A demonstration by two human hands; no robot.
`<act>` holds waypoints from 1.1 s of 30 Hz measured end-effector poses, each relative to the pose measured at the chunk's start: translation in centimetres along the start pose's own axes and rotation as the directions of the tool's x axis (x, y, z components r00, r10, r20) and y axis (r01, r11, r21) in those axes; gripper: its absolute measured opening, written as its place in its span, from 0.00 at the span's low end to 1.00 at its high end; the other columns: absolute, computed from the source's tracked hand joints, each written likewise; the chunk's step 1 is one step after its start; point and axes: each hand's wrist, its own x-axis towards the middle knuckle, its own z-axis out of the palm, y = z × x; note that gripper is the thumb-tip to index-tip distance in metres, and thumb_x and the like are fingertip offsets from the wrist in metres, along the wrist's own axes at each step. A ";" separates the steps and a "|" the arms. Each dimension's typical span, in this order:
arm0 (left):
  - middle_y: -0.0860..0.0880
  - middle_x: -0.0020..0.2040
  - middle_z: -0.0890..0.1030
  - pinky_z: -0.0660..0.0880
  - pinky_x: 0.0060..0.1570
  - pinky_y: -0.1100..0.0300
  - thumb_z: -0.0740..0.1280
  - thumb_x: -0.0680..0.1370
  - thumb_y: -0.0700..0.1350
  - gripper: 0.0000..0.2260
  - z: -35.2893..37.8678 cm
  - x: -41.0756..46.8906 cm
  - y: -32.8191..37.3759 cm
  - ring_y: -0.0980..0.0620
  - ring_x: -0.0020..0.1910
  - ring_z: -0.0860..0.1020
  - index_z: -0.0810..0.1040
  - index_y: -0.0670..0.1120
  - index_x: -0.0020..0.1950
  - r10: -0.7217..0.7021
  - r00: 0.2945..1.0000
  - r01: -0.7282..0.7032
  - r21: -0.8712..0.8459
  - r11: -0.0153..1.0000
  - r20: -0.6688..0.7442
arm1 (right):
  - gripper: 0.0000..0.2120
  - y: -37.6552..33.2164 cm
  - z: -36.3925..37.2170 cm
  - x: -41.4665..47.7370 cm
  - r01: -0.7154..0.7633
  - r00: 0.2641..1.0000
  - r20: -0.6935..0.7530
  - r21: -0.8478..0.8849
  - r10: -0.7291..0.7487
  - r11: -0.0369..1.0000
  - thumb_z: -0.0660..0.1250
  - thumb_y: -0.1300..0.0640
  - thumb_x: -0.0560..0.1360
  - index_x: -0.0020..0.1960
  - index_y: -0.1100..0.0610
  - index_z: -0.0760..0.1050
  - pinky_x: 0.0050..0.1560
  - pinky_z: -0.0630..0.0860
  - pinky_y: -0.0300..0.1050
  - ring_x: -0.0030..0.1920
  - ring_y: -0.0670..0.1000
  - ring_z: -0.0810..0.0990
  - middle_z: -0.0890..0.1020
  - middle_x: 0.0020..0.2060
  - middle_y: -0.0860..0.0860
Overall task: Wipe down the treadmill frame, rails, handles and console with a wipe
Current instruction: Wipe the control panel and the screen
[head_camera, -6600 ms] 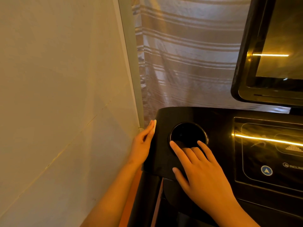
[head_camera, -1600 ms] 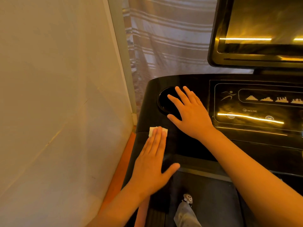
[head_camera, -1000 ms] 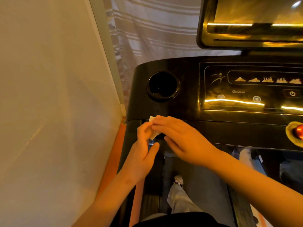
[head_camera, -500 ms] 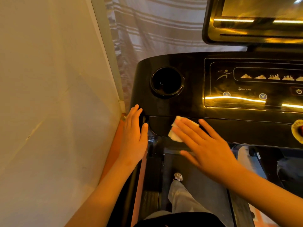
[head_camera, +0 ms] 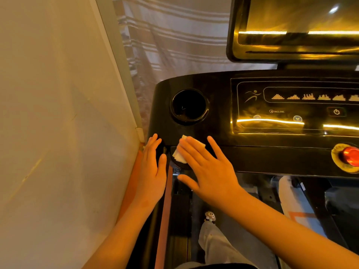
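Note:
The black treadmill console [head_camera: 219, 105] fills the upper right, with a round cup holder [head_camera: 189, 106] at its left end and a lit control panel [head_camera: 295, 105]. My right hand [head_camera: 207, 169] lies flat, fingers spread, pressing a small white folded wipe [head_camera: 179, 154] against the console's lower front edge just below the cup holder. Part of the wipe is hidden under my fingers. My left hand [head_camera: 152, 171] rests flat on the console's left corner and side rail, holding nothing.
A pale wall [head_camera: 58, 123] stands close on the left, with a striped curtain [head_camera: 174, 41] behind the console. A glossy screen [head_camera: 295, 28] rises above. A red stop button [head_camera: 349, 157] sits at right. My leg [head_camera: 219, 243] and the belt are below.
The wipe passed from my left hand to my right about a second ago. Since half a second ago my right hand has slid the wipe slightly left along the console's front edge.

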 end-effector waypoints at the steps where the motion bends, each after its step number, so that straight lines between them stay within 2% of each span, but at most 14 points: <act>1: 0.63 0.75 0.58 0.58 0.75 0.52 0.53 0.81 0.54 0.20 0.0 0.0 0.1 0.62 0.75 0.56 0.60 0.59 0.73 -0.001 1.000 0.001 -0.006 1.000 -0.001 | 0.34 0.4 -0.1 -0.3 -0.020 1.000 -0.009 0.016 0.020 1.000 0.46 0.35 0.79 0.77 0.55 0.59 0.74 0.49 0.58 0.77 0.52 0.54 0.59 0.76 0.52; 6: 0.64 0.75 0.56 0.56 0.74 0.58 0.53 0.79 0.55 0.21 0.0 -0.1 0.5 0.63 0.75 0.54 0.58 0.59 0.73 0.007 1.000 -0.007 -0.002 1.000 0.005 | 0.33 1.8 -0.6 -1.1 -0.114 0.992 -0.042 0.099 0.118 0.989 0.46 0.36 0.79 0.77 0.55 0.58 0.73 0.52 0.58 0.77 0.52 0.56 0.60 0.76 0.52; 9: 0.64 0.75 0.55 0.55 0.74 0.61 0.53 0.79 0.54 0.21 0.2 0.0 0.6 0.64 0.75 0.53 0.58 0.58 0.73 -0.010 1.000 0.011 -0.013 1.000 0.015 | 0.32 1.8 -0.9 1.2 -0.039 0.999 -0.034 0.087 0.042 0.995 0.47 0.38 0.79 0.76 0.57 0.62 0.73 0.52 0.56 0.76 0.53 0.59 0.64 0.75 0.54; 15: 0.62 0.75 0.55 0.54 0.74 0.55 0.51 0.80 0.56 0.20 0.2 0.1 0.2 0.58 0.76 0.53 0.59 0.57 0.73 -0.028 0.996 0.036 0.091 0.995 -0.084 | 0.33 0.6 -0.7 6.0 0.102 0.994 0.034 0.050 -0.104 0.994 0.45 0.36 0.79 0.74 0.57 0.64 0.74 0.47 0.53 0.75 0.52 0.61 0.67 0.73 0.54; 17: 0.61 0.75 0.55 0.54 0.74 0.56 0.51 0.79 0.56 0.23 0.2 0.1 0.2 0.58 0.76 0.53 0.61 0.54 0.74 -0.069 0.991 0.082 0.111 0.990 -0.116 | 0.34 0.2 -1.3 7.3 0.122 0.990 0.064 0.029 -0.123 0.992 0.39 0.36 0.79 0.76 0.55 0.59 0.75 0.40 0.53 0.76 0.51 0.56 0.63 0.75 0.53; 20: 0.57 0.77 0.57 0.54 0.74 0.57 0.53 0.82 0.50 0.20 0.2 0.2 -0.2 0.60 0.75 0.54 0.63 0.51 0.75 -0.114 0.983 0.129 0.101 0.986 -0.140 | 0.33 -0.4 -1.5 9.0 0.132 0.990 0.062 -0.057 -0.129 0.990 0.36 0.37 0.80 0.79 0.54 0.45 0.72 0.27 0.54 0.78 0.50 0.41 0.47 0.78 0.52; 24: 0.55 0.76 0.60 0.55 0.72 0.59 0.55 0.83 0.44 0.18 0.3 0.2 0.0 0.58 0.74 0.57 0.63 0.54 0.73 -0.101 0.983 0.115 0.083 0.990 -0.152 | 0.33 -1.9 -1.0 10.3 0.045 0.997 0.066 -0.137 -0.036 0.989 0.35 0.38 0.80 0.78 0.55 0.39 0.72 0.26 0.56 0.77 0.52 0.36 0.42 0.78 0.53; 27: 0.53 0.75 0.63 0.57 0.71 0.61 0.55 0.83 0.43 0.19 0.1 0.2 0.0 0.59 0.73 0.60 0.63 0.53 0.74 -0.115 0.979 0.127 0.064 0.990 -0.167 | 0.32 -2.5 -1.3 11.0 0.003 0.998 0.060 -0.159 0.007 0.987 0.35 0.39 0.81 0.78 0.56 0.38 0.70 0.24 0.55 0.77 0.52 0.36 0.42 0.78 0.53; 30: 0.53 0.75 0.64 0.57 0.68 0.64 0.54 0.83 0.43 0.18 0.0 0.0 0.0 0.61 0.71 0.60 0.65 0.50 0.74 -0.144 0.974 0.156 0.056 0.986 -0.176 | 0.30 -2.2 -1.7 10.4 0.006 0.998 0.058 -0.111 0.001 0.994 0.36 0.40 0.82 0.78 0.55 0.40 0.69 0.23 0.56 0.77 0.51 0.37 0.43 0.78 0.52; 33: 0.53 0.75 0.64 0.60 0.72 0.57 0.55 0.83 0.45 0.18 -0.1 -0.3 0.2 0.57 0.73 0.62 0.65 0.49 0.74 -0.150 0.974 0.155 0.018 0.988 -0.171 | 0.29 -1.3 -1.3 8.2 0.008 1.000 0.030 -0.013 -0.008 1.000 0.38 0.41 0.82 0.78 0.54 0.49 0.73 0.30 0.57 0.78 0.50 0.45 0.51 0.78 0.51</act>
